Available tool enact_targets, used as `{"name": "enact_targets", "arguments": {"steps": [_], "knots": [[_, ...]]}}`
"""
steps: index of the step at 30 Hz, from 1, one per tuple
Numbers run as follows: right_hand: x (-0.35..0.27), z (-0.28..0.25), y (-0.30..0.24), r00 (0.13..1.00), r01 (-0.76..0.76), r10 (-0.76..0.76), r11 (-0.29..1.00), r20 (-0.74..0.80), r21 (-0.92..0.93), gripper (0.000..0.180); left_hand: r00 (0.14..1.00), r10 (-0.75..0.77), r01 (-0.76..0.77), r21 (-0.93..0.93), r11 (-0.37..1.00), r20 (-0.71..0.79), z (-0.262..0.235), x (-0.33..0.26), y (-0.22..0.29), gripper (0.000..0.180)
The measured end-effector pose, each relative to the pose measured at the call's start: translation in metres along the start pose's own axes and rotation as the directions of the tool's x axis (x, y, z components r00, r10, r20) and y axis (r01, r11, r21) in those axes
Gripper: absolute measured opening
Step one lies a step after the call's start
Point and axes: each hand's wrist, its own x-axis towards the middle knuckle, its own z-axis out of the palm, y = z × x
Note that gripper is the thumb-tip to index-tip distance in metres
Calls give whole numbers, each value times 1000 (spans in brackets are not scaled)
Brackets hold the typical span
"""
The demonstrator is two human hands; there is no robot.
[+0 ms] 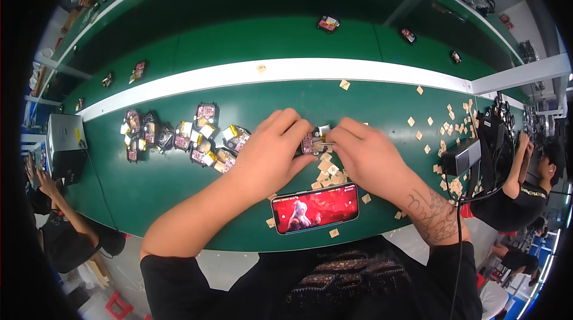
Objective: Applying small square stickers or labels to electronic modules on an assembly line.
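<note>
My left hand [270, 150] is closed on a small black-cased device with a reddish circuit board [308, 143], holding it above the green table. A silver pouch-like part [323, 130] with yellow tape sticks out of its right side. My right hand [365, 152] is closed, with fingertips pinched around a thin metal tool [326, 144], perhaps tweezers, whose end touches the device. Just below the hands lies a loose pile of small beige squares [329, 172]. Similar opened devices [206, 144] sit in a cluster to the left of my left hand.
A lit phone [315, 209] lies near the table's front edge. More beige squares [449, 132] are scattered at right, beside a black-and-grey box [461, 157] and dark cables. Behind a white rail [286, 69], a green belt [239, 39] carries several devices. Other people sit at both sides.
</note>
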Motion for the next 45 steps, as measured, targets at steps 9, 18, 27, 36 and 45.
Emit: {"name": "enact_targets", "arguments": {"steps": [9,18,27,36,45], "knots": [[2,-5,8,982,-92,139,943,-127,319,18,998,63,-62,-94,994,7,0,0,0,53],[11,4,15,992,-117,121,884,20,452,22,993,113,-115,-102,988,-22,8,-5,-7,44],[-1,-6,26,996,-94,78,819,53,567,23,977,205,-206,-13,979,-68,10,-10,-8,31],[2,-4,-4,999,-45,49,977,-15,208,26,954,285,-275,111,955,-88,12,-11,-5,31],[-4,15,-5,982,-113,162,915,-95,388,23,977,197,-198,-4,980,-77,9,-12,-6,44]]}}
